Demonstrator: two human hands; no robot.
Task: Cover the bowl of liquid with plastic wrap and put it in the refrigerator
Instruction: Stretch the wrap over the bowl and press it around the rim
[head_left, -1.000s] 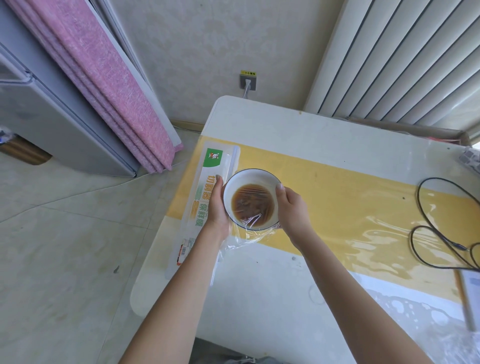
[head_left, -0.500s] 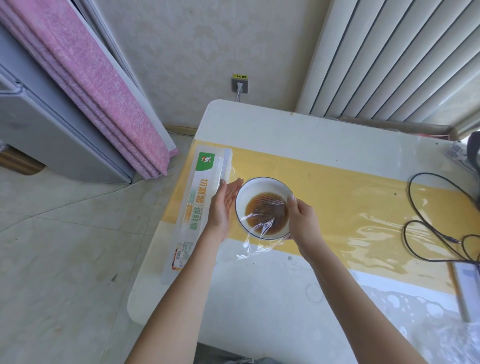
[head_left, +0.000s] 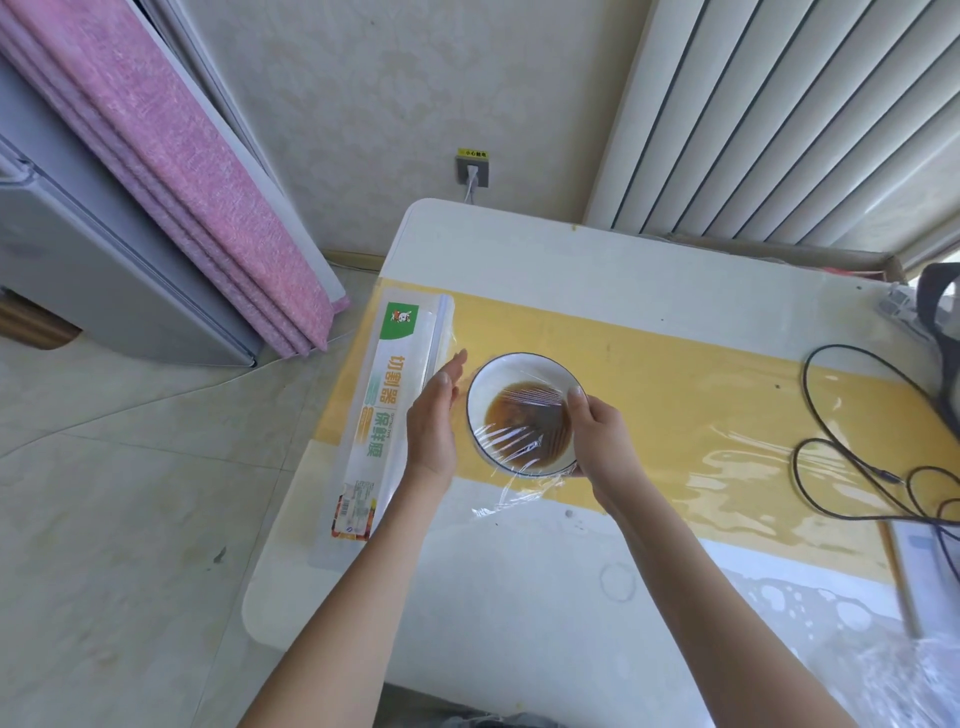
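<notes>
A white bowl (head_left: 488, 384) with a dark rim holds brown liquid and stands on the yellow strip of the table. Clear plastic wrap (head_left: 511, 439) is stretched over its top, with a loose crinkled tail trailing off the near side onto the table. My right hand (head_left: 597, 436) grips the bowl's right side, thumb on the rim. My left hand (head_left: 434, 421) is flat and open just left of the bowl, a small gap from its rim. The long plastic wrap box (head_left: 387, 415) lies left of my left hand.
A grey refrigerator (head_left: 88, 270) stands on the floor at the left, with a folded pink mat (head_left: 171, 156) leaning beside it. Black cables (head_left: 857, 457) and a dark object lie at the table's right. The white table (head_left: 571, 249) ends close to the box's left side.
My left hand has come off the bowl's left side and opened flat beside it. My right hand still holds the bowl. The view has shifted slightly.
</notes>
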